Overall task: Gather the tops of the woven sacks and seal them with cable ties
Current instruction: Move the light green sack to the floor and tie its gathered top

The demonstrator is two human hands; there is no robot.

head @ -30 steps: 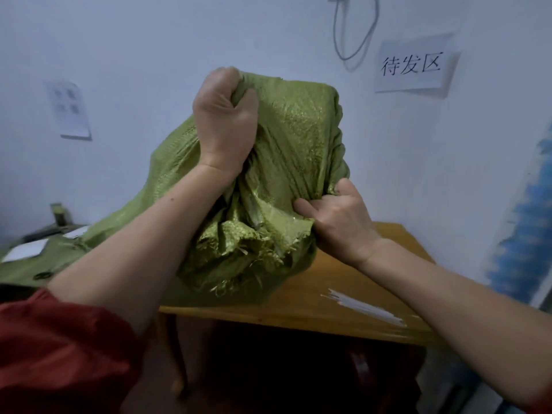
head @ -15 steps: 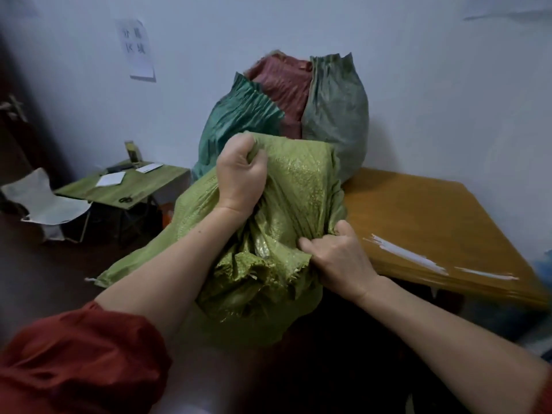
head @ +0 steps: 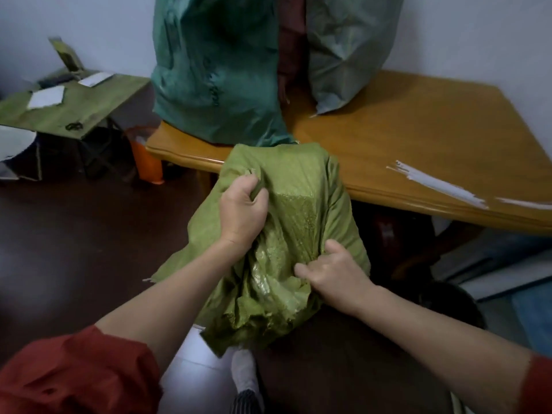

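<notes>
Green woven sack (head: 301,201) held off the table (head: 418,135), in front of its near edge & above the dark floor (head: 89,249). Its far end overlaps the table rim in view. The ragged mouth (head: 263,318) is turned toward the person. L hand (head: 242,210) is clenched on a wad of fabric near the sack's upper-left corner. R hand (head: 334,273) has its fingers curled into the folds lower down, just above the bunched mouth. No tie on the sack yet.

Risks (judged):
1. The weave looks slick, so a wad could slide out of either fist if the load shifts.
2. The mouth is only crumpled, not drawn to a neck. Freeing one hand to fetch a tie would prob. let the pleats spring open.
3. White cable ties (head: 439,183) lie on the table well apart from both hands, to the R, so the reach leaves the sack one-handed for a while.
4. The mouth tilts down toward the person, so contents, if any, could spill near the shoe (head: 243,372).

Not resolvable:
- contents of the sack
- fingertips of both hands, buried in cloth
- whether the sack's underside rests on anything
- no. of ties (blurred streaks)

Teal sack (head: 215,70), red sack (head: 291,40) & grey sack (head: 343,46) stand at the back of the table. Their tops are cut off by the frame edge, so sealed or not: cannot tell.
</notes>
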